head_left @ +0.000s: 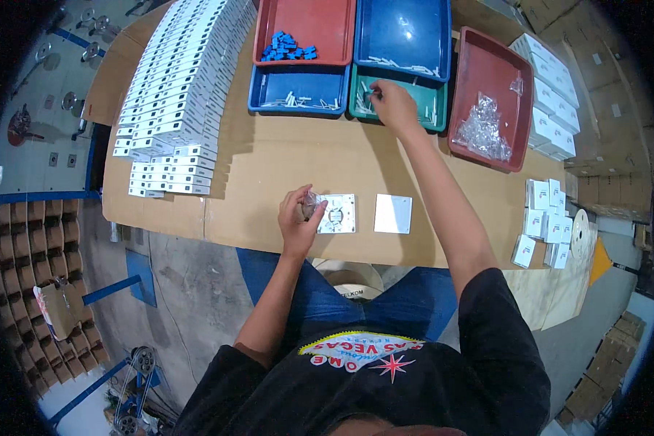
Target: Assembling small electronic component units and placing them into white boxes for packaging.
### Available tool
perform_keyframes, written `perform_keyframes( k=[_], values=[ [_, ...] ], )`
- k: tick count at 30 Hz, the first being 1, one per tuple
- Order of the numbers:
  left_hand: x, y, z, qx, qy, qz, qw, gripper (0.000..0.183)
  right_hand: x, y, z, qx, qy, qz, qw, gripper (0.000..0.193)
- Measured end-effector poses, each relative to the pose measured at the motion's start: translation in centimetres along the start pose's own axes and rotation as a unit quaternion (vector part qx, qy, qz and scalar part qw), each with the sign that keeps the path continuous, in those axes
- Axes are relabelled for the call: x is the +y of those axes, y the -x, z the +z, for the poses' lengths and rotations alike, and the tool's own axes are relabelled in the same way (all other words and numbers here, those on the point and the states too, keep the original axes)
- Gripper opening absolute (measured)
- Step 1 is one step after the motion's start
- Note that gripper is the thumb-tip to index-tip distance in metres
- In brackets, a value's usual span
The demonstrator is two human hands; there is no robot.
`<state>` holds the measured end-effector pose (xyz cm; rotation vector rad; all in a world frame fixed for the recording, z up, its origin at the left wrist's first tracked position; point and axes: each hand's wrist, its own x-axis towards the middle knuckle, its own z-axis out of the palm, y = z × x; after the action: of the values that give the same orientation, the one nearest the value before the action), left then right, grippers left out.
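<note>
My left hand [298, 219] is closed round a small clear plastic bag [312, 203], low over the cardboard-covered table. The bag overlaps the left edge of a white square plate with holes and a round cut-out pattern [341, 214]. A plain white square cover [393, 214] lies flat to the right of that plate. At the far side, my right hand [392, 103] reaches into a green tray [432, 131] with thin white sticks in it. Its fingers are drawn together; what they pinch, if anything, is too small to make out.
Behind stand a red tray [339, 36] with blue blocks, two blue trays [298, 110] with white sticks, and a red tray [519, 145] with clear bags. Tall stacks of white boxes [178, 94] fill the table's left. More white boxes [536, 221] sit at the right edge.
</note>
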<state>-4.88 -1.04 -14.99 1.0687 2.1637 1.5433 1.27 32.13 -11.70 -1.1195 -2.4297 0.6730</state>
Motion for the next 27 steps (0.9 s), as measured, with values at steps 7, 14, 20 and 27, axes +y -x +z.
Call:
perform_keyframes(
  k=[7,14,20,27],
  values=[
    [-0.4,-0.1,0.3,0.019,-0.005,0.011,1.000,0.046,0.5,-1.6,2.3,0.018,0.054,-0.025,0.998,0.023],
    [-0.1,-0.1,0.5,0.018,-0.011,0.009,1.000,0.045,1.8,-2.0,2.5,0.041,0.035,-0.027,0.998,0.018],
    [-0.4,0.2,0.0,0.009,-0.068,0.015,0.998,0.045,0.1,1.1,0.2,0.026,-0.071,0.023,0.997,0.020],
    [0.1,-0.5,0.3,0.019,-0.051,0.041,0.998,0.044,-4.1,12.0,-1.7,-0.114,-0.298,0.055,0.946,0.018]
  ],
)
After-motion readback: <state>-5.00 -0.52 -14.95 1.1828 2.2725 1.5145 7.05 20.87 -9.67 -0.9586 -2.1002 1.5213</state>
